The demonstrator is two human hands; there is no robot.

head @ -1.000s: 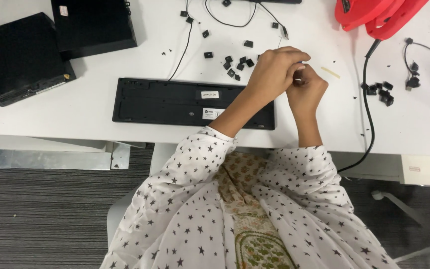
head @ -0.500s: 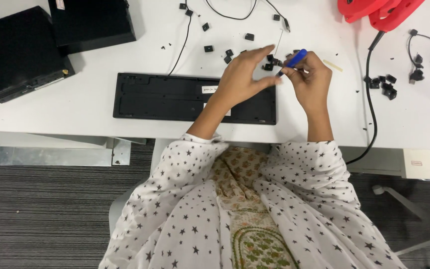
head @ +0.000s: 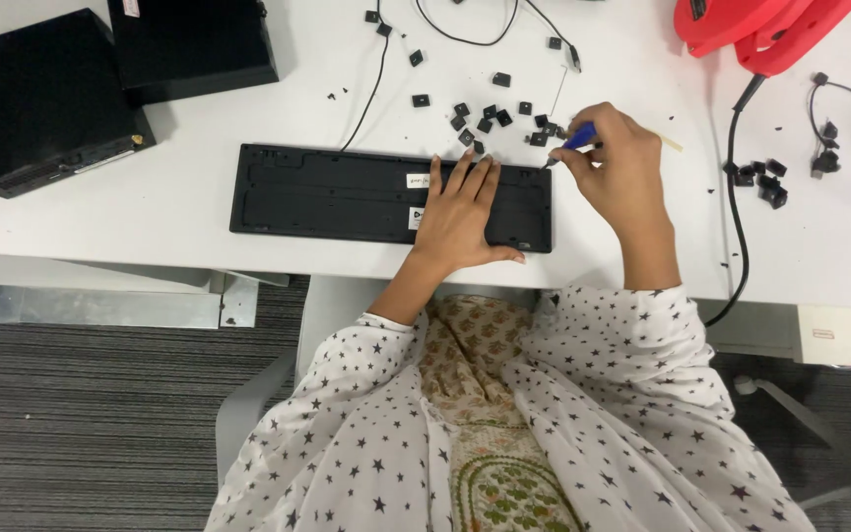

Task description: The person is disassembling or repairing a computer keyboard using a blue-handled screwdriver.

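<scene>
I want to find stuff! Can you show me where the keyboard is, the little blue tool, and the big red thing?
keyboard (head: pixel 327 192), head view, on its bare black back, left of the flat left hand.
blue tool (head: pixel 579 137), head view, on the blue handle in the right hand.
red thing (head: pixel 741 25), head view, on its red body, top right.

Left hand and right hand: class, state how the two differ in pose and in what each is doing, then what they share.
The left hand lies flat, fingers spread, on the black keyboard; the right hand is curled around a blue-handled tool. The left hand holds nothing; the right hand grips. The left rests on the keyboard's back, the right at its far right corner. Both are bare, with star-patterned sleeves.
</scene>
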